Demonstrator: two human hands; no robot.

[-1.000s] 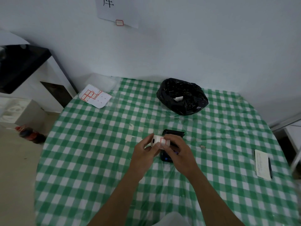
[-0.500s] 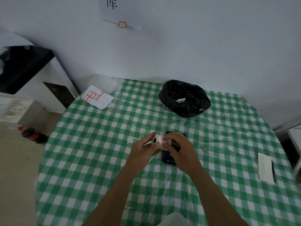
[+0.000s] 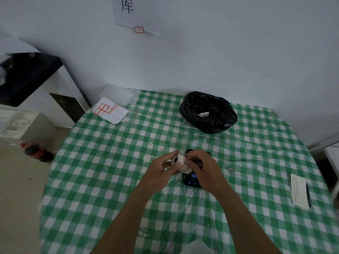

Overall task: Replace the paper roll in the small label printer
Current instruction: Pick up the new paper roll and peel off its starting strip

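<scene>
A small white label roll [image 3: 179, 162] with red-framed labels and a dark core hole is held just above the table, its open end facing me. My left hand [image 3: 159, 171] grips it from the left and below. My right hand [image 3: 204, 169] pinches its right side with the fingertips. Right behind and under my right hand lies the small black label printer [image 3: 190, 179] on the green checked tablecloth [image 3: 110, 180]; most of it is hidden by my hand.
A black plastic bag [image 3: 208, 111] with a white scrap inside sits at the back. A sheet of red-framed labels [image 3: 110, 110] lies at the back left edge. A white notepad with a pen [image 3: 299, 191] rests at the right. A cola bottle [image 3: 37, 151] lies on the floor.
The roll has turned in my hands so its core hole now faces me. Both hands stay over the printer in the same spot.
</scene>
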